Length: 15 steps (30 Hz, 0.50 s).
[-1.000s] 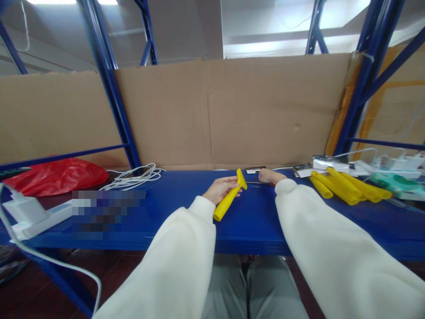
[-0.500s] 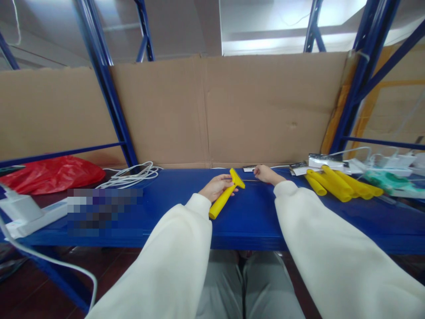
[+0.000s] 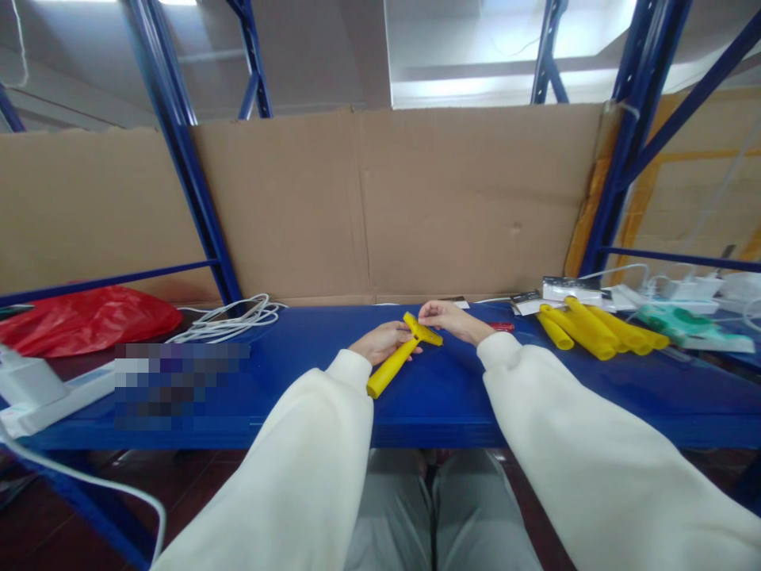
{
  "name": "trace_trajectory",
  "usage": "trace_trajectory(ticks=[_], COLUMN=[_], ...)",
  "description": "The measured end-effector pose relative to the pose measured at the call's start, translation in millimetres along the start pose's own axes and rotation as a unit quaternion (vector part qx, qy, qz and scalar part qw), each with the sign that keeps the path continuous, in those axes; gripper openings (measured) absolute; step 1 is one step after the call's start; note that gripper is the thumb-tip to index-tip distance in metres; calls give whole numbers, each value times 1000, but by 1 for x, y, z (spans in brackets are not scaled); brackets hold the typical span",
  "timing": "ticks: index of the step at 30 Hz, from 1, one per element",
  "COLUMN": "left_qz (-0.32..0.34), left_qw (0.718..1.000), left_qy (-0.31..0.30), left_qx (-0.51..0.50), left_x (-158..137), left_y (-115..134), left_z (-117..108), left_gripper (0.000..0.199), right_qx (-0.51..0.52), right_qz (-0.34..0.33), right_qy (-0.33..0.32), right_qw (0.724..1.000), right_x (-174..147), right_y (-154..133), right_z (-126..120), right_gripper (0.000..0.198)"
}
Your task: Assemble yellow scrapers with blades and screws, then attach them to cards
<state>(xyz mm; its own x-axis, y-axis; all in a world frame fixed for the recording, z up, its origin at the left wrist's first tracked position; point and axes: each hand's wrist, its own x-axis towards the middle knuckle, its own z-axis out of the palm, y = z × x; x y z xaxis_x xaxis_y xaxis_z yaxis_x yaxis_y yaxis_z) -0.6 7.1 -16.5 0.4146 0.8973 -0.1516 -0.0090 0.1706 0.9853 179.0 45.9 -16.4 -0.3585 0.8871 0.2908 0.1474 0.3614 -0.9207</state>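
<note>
A yellow T-shaped scraper point(image 3: 392, 369) is in my left hand point(image 3: 382, 344), tilted, with its handle pointing down toward the table's front edge and its wide head up to the right. My left fingers wrap round it just below the head. My right hand point(image 3: 449, 319) is at the upper side of the scraper's head, thumb and fingers pinched together. Whatever sits between those fingertips is too small to make out. Behind my right wrist a red object point(image 3: 502, 326) lies on the blue table, partly hidden.
Several yellow handles point(image 3: 586, 329) lie at the right, beside white-and-black packets point(image 3: 550, 292) and a green-and-white item point(image 3: 683, 321). At the left are a coiled white cable point(image 3: 243, 315), red plastic point(image 3: 95, 317) and a white power strip point(image 3: 71, 396). Cardboard point(image 3: 416, 206) stands behind.
My right hand has moved left from the table near the back to the scraper's head. The red object now shows. The scraper has turned slightly in my left hand.
</note>
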Motion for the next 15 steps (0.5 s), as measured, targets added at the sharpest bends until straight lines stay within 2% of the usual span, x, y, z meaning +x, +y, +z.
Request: trace_trajectory(ticks=[15], left_qz=[5], left_qw=[1000], left_qy=[-9], left_qx=[13], left_x=[1], left_y=[0], left_z=[1], left_gripper=[15], right_qx=[20], right_qz=[5], right_qy=[8], right_qw=[1000], right_x=[-1], right_y=[0], right_z=[11], right_gripper=[23])
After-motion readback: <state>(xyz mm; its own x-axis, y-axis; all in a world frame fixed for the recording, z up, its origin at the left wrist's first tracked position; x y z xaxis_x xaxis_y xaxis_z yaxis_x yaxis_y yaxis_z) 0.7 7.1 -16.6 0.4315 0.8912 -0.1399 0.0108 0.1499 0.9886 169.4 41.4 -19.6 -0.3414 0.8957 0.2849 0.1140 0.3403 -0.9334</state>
